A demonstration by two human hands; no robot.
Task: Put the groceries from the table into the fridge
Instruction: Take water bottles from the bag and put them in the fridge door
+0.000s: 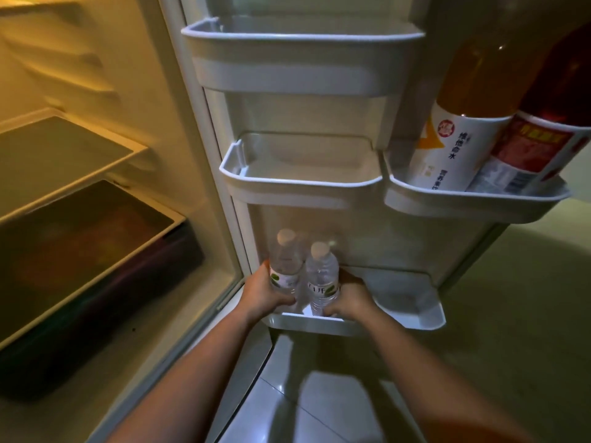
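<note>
head view: two water bottles going into the lowest door bin of the fridge, one in each hand.

the left water bottle (pixel 285 266) sits in the left hand (pixel 267 294), fingers wrapped around its label; the right water bottle (pixel 321 279) is gripped the same way by the right hand (pixel 348 298). both stand upright, just beside each other, bases down inside the lowest door bin (pixel 415 318) at its left end. the small middle bin (pixel 297 183) above and the top bin (pixel 287 43) are bare; the right-hand bin (pixel 473 203) holds an orange drink bottle (pixel 460 135) and a red drink bottle (pixel 537 145). the risk, as i judge it: letting go before the bases are flat would tip a bottle against its neighbour or over the low front rim.
</note>
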